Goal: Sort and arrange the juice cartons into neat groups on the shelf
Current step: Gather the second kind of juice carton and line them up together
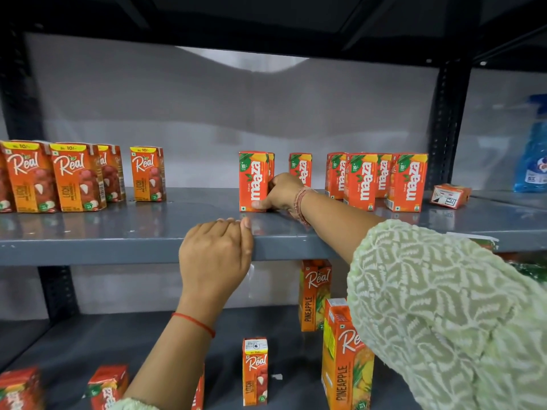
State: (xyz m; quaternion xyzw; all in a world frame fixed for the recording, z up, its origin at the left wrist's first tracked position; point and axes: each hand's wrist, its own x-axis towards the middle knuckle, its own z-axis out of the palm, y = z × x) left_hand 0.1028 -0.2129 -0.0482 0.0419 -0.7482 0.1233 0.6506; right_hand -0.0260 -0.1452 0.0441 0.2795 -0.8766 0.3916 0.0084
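Observation:
My right hand point(279, 192) grips an upright orange Maaza carton point(254, 181) standing mid-shelf on the grey upper shelf point(148, 232). My left hand point(217, 251) rests curled over that shelf's front edge and holds nothing. Another Maaza carton point(301, 168) stands just behind my right hand. A group of several Maaza cartons point(381, 182) stands to the right. Several Real Litchi cartons point(59, 176) stand at the left, with one more Real Litchi carton point(148, 174) set apart from them.
A small carton point(451, 195) lies on its side at the shelf's right end, by a blue bottle point(534, 152). The lower shelf point(133, 335) carries two tall Real Pineapple cartons point(344, 359), a small Real Litchi carton point(255, 371) and other cartons at the bottom left.

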